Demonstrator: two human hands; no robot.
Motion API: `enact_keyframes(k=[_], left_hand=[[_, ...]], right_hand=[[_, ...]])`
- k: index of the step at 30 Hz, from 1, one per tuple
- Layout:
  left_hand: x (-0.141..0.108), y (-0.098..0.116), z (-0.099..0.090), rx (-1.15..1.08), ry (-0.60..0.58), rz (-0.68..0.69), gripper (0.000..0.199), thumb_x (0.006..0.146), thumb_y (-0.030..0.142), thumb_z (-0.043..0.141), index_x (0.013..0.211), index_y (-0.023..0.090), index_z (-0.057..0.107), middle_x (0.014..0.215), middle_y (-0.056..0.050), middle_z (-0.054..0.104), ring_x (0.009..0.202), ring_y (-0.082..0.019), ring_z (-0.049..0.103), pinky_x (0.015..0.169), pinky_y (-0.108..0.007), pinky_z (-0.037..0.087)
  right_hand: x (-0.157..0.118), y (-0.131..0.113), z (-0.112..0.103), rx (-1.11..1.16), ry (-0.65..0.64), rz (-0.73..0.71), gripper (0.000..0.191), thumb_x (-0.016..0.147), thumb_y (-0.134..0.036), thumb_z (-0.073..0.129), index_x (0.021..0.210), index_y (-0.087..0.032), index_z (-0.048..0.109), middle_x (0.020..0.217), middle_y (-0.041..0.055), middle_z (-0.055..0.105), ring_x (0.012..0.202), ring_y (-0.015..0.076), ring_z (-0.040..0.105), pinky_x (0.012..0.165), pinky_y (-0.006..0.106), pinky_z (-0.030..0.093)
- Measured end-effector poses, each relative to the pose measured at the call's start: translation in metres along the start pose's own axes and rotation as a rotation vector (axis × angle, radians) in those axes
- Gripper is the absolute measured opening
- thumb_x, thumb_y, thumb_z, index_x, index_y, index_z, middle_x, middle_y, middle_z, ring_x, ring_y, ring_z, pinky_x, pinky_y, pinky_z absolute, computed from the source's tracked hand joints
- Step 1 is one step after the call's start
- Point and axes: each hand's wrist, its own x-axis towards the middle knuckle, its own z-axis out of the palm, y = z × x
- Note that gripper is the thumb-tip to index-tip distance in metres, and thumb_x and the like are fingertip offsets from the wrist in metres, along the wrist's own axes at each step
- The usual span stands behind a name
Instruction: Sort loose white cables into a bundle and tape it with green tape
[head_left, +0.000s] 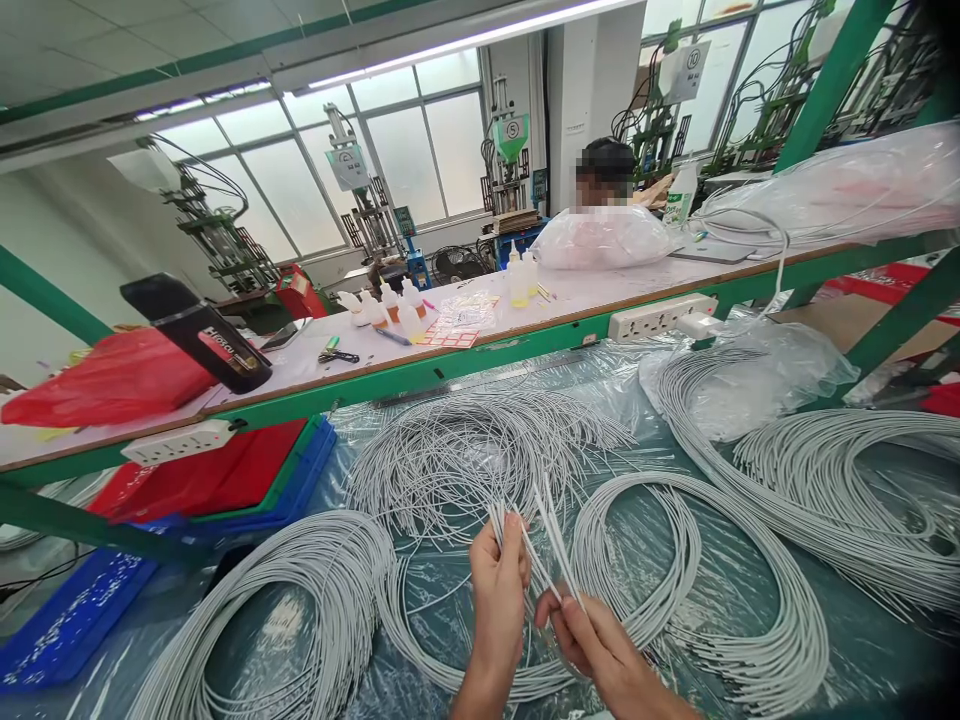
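Head view: the left hand (499, 580) is closed, thumb over fingers, on a few thin pale-grey wires (553, 535), and the right hand (596, 645) pinches more of them lower down, just beside it (whether any strand runs through both grips, I cannot tell). Judging by this, wires are being separated or evened between the hands; the next move likely calls for light fingertips and parallel strands. Beyond lies a loose tangle of grey wires (397, 480); a thick grey wire coil (352, 560) to the left and a smaller round grey coil (686, 540) to the right hem the hands in. Bare film-covered teal tabletop (634, 550) shows only in patches, and the green shelf rail (480, 359) bounds the far side.
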Motion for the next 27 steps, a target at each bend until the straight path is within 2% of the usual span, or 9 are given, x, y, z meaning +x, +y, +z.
enact_keyframes(k=[4, 7, 11, 18, 21, 23, 24, 25, 27], left_hand=[[-0.001, -0.002, 0.004, 0.024, 0.027, 0.031, 0.05, 0.077, 0.062, 0.063, 0.068, 0.018, 0.042, 0.052, 0.011, 0.022, 0.045, -0.004, 0.016, 0.042, -0.018, 0.017], [-0.004, -0.002, 0.006, -0.032, 0.028, -0.022, 0.049, 0.076, 0.063, 0.063, 0.07, 0.017, 0.047, 0.052, 0.011, 0.019, 0.046, -0.004, 0.015, 0.043, -0.018, 0.017], [-0.007, -0.005, 0.005, -0.042, 0.025, -0.084, 0.052, 0.073, 0.066, 0.063, 0.081, 0.015, 0.057, 0.053, 0.01, 0.018, 0.047, -0.005, 0.014, 0.043, -0.019, 0.015], [-0.003, -0.017, 0.002, 0.028, 0.104, -0.06, 0.054, 0.072, 0.07, 0.061, 0.071, 0.018, 0.048, 0.05, 0.009, 0.028, 0.044, -0.006, 0.023, 0.042, -0.02, 0.02], [0.0, -0.013, 0.001, -0.052, 0.149, -0.005, 0.051, 0.071, 0.065, 0.066, 0.071, 0.017, 0.049, 0.062, 0.005, 0.045, 0.051, -0.006, 0.038, 0.048, -0.019, 0.033], [0.003, -0.006, 0.0, -0.141, 0.11, 0.046, 0.048, 0.074, 0.061, 0.066, 0.069, 0.017, 0.047, 0.068, 0.002, 0.05, 0.059, -0.008, 0.046, 0.057, -0.019, 0.04], [0.004, -0.002, -0.001, -0.18, 0.08, 0.053, 0.047, 0.076, 0.06, 0.065, 0.069, 0.018, 0.046, 0.066, 0.003, 0.048, 0.058, -0.008, 0.045, 0.057, -0.019, 0.04], [0.005, 0.001, -0.002, -0.212, 0.055, 0.046, 0.046, 0.077, 0.059, 0.064, 0.07, 0.018, 0.046, 0.062, 0.005, 0.043, 0.053, -0.007, 0.041, 0.052, -0.019, 0.038], [0.007, 0.005, -0.005, -0.247, 0.031, 0.005, 0.045, 0.077, 0.059, 0.065, 0.072, 0.019, 0.044, 0.055, 0.009, 0.029, 0.044, -0.004, 0.024, 0.042, -0.017, 0.024]], right_hand=[[0.004, 0.006, 0.009, 0.172, 0.043, 0.003, 0.051, 0.093, -0.065, 0.031, 0.083, -0.017, 0.048, 0.061, -0.0042, 0.028, 0.055, 0.0102, 0.026, 0.053, 0.025, 0.024], [0.008, 0.011, 0.013, 0.141, 0.103, -0.044, 0.053, 0.092, -0.067, 0.033, 0.073, -0.018, 0.042, 0.064, -0.002, 0.034, 0.058, 0.0105, 0.032, 0.056, 0.025, 0.028], [0.011, 0.018, 0.016, 0.05, 0.153, -0.098, 0.052, 0.094, -0.064, 0.032, 0.07, -0.018, 0.039, 0.063, -0.002, 0.034, 0.057, 0.0105, 0.03, 0.055, 0.026, 0.027], [0.013, 0.023, 0.017, 0.046, 0.164, -0.076, 0.052, 0.094, -0.063, 0.033, 0.074, -0.017, 0.046, 0.063, -0.0008, 0.037, 0.058, 0.0121, 0.033, 0.056, 0.025, 0.03], [0.015, 0.013, 0.013, 0.033, 0.208, -0.08, 0.048, 0.094, -0.06, 0.034, 0.086, -0.017, 0.056, 0.079, 0.0047, 0.053, 0.073, 0.0172, 0.048, 0.069, 0.028, 0.04], [0.017, 0.008, 0.007, -0.001, 0.288, -0.132, 0.044, 0.094, -0.058, 0.039, 0.089, -0.019, 0.058, 0.093, 0.0074, 0.057, 0.091, 0.0207, 0.052, 0.084, 0.03, 0.041], [0.019, 0.007, 0.003, -0.002, 0.322, -0.15, 0.043, 0.093, -0.058, 0.042, 0.088, -0.019, 0.058, 0.093, 0.0073, 0.057, 0.093, 0.0209, 0.052, 0.087, 0.03, 0.041], [0.02, 0.006, 0.0, 0.026, 0.333, -0.146, 0.044, 0.092, -0.06, 0.042, 0.086, -0.018, 0.057, 0.087, 0.0064, 0.055, 0.088, 0.0198, 0.054, 0.083, 0.03, 0.043], [0.021, 0.008, -0.004, 0.159, 0.246, -0.058, 0.051, 0.089, -0.067, 0.041, 0.081, -0.018, 0.051, 0.066, -0.0001, 0.045, 0.059, 0.0134, 0.047, 0.059, 0.026, 0.042]])
